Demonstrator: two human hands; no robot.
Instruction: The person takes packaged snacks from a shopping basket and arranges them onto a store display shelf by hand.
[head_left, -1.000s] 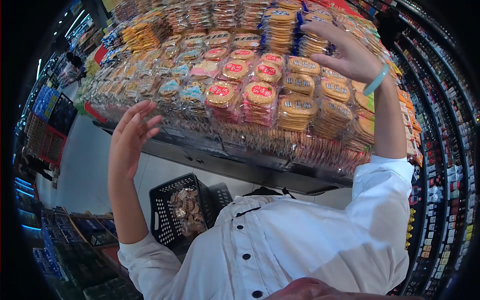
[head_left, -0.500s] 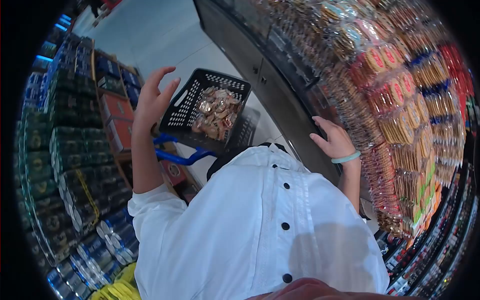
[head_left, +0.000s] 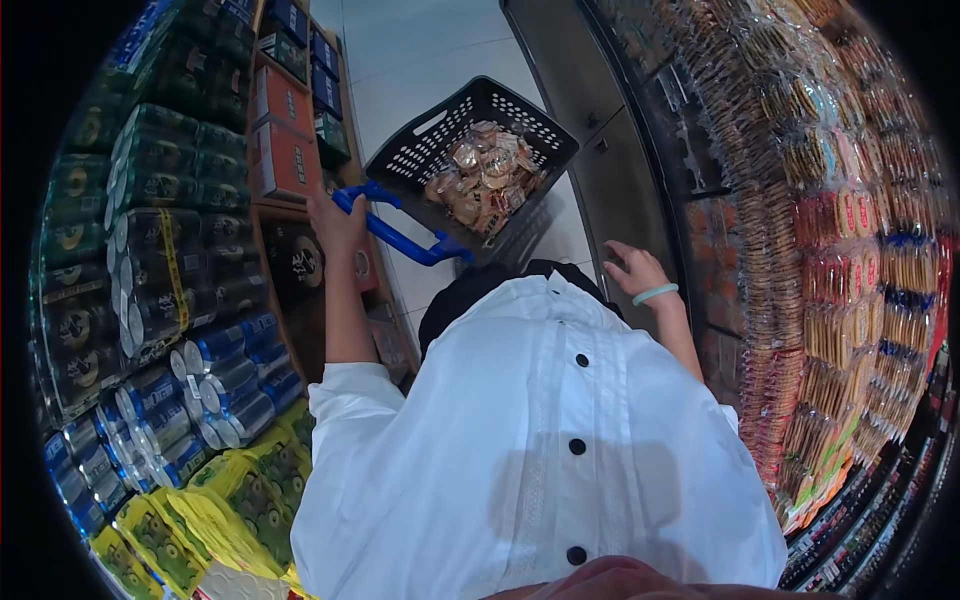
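Black basket (head_left: 540, 125): ahead of the body, wrapped packets (head_left: 490, 170) heaped towards its near corner.
Blue handle (head_left: 405, 240): just beside the basket's near left edge.
Left hand (head_left: 340, 230): at the handle's left end; I cannot tell whether its fingers are clenched.
Right hand (head_left: 640, 272): empty, fingers loosely spread, near the dark cabinet (head_left: 635, 180).
Handle step: apparently taking hold; a steady grip calls for wrapped fingers.
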